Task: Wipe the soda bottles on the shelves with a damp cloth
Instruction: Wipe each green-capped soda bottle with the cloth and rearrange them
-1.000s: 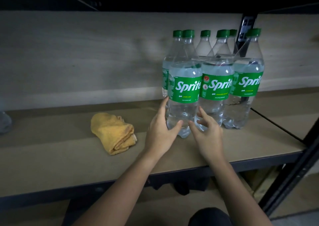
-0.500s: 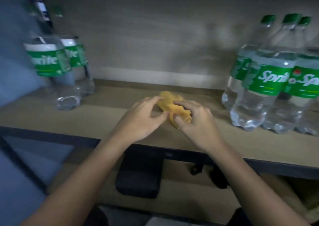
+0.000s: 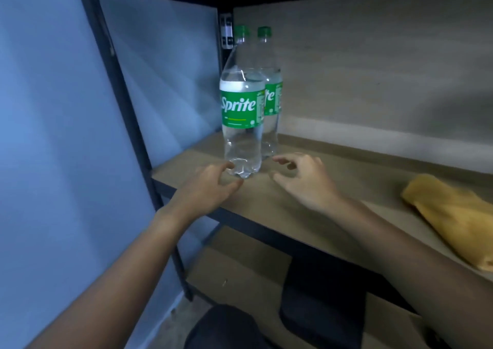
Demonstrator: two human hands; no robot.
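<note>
Both hands have left the yellow cloth (image 3: 458, 220) behind; half a second ago they were bunched on it at mid-shelf, and now it lies alone at the right of the shelf (image 3: 306, 202), well apart from either hand; the view has swung over to the left end of the rack, away from the big cluster of bottles seen a second ago. My read: one group is finished with and the pair at this end is next, though with the cloth out of hand nothing can be wiped just yet; it looks like a bottle gets fetched or shifted first.

Nearest, the left hand (image 3: 210, 186) comes in low with fingers loosely spread and curling, holding nothing; its fingertips sit right at the foot of the front Sprite bottle (image 3: 242, 124), touching or a hair off, I cannot tell which; the right hand (image 3: 301, 178) is empty too, fingers parted and hooked, just beside the bottle's base on the other side but clear of it.

The front bottle stands upright near the shelf's left front corner; behind it, partly hidden, the second Sprite bottle (image 3: 272, 100) stands close to the back wall, green cap on.
</note>
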